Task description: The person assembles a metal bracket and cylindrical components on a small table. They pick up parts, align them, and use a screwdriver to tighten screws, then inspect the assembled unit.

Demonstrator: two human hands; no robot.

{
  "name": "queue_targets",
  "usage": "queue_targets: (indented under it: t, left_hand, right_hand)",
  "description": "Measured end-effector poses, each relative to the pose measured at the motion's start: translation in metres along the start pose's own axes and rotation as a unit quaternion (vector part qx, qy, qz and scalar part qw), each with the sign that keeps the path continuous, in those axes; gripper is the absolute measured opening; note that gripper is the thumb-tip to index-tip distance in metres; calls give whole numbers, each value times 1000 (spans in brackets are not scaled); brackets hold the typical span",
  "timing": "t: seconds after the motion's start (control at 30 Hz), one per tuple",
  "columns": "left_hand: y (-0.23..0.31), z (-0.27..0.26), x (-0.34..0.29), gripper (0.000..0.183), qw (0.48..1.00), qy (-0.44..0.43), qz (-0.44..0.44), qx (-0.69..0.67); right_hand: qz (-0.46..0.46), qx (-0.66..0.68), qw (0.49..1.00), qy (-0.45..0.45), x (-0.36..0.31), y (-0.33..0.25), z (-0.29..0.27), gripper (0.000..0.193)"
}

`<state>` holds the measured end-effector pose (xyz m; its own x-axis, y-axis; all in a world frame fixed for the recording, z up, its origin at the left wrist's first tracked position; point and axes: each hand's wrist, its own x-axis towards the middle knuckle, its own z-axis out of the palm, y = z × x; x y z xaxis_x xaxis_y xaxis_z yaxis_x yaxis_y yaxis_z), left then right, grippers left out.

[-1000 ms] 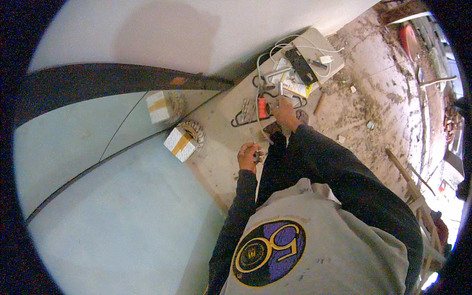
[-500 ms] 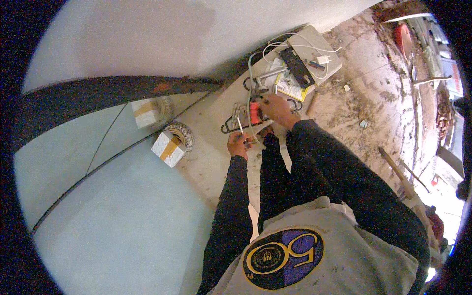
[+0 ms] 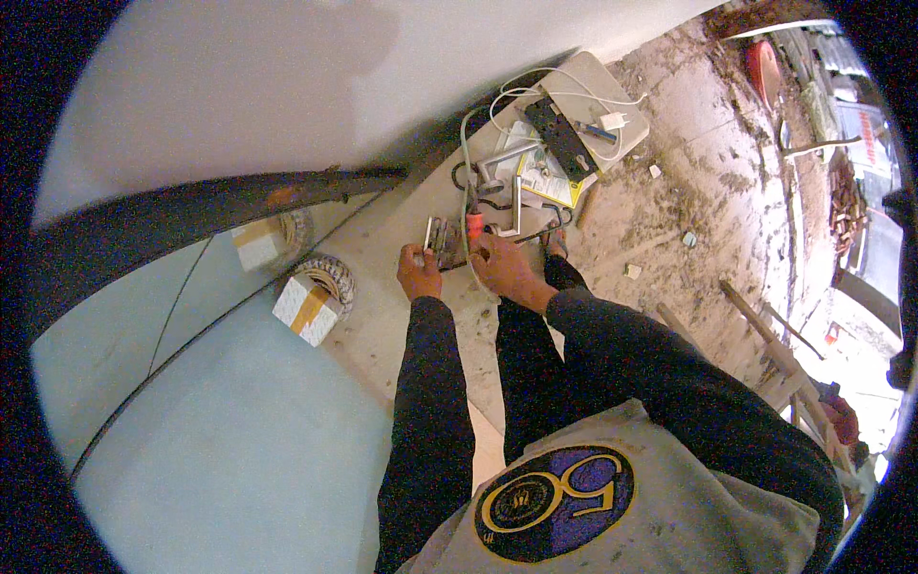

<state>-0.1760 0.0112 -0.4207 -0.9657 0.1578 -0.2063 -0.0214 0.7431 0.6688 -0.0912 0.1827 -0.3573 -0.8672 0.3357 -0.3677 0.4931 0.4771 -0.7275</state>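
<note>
My left hand (image 3: pixel 420 272) is closed, its fingers wrapped round a slim pale metal bar (image 3: pixel 428 235) that sticks up from the grip. Close beside it, my right hand (image 3: pixel 509 269) has its fingertips bunched together at a red-orange cylinder (image 3: pixel 475 225). What those fingers hold is hidden from view. Just beyond them stands an L-shaped silver metal piece (image 3: pixel 517 208). A pale cable (image 3: pixel 467 158) runs down past the red-orange cylinder. Another angled silver piece (image 3: pixel 505 165) lies farther off, with dark looped parts around it.
A black slotted strip (image 3: pixel 560 139) rests on a yellow-and-white printed sheet (image 3: pixel 552 185). Near it sits a white plug adapter (image 3: pixel 613 121) with a white cord. On the left, a taped white box (image 3: pixel 305 308) touches a coil (image 3: pixel 333 279). Wood pieces (image 3: pixel 765 330) lie right.
My right hand has drawn back toward me and left, to the red-orange cylinder. The L-shaped silver piece now shows upright beyond it. My left hand still grips the pale bar.
</note>
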Motion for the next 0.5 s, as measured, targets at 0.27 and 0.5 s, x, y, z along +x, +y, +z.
queue_targets:
  t: [0.27,0.5]
  left_hand:
    - [-9,9,34,23,983,0,120,141]
    - [-20,18,51,22,993,-44,56,95]
  right_hand:
    - [92,53,986,126,-3,25,-29,24]
    - [116,-120,969,180,53,57,-108,38]
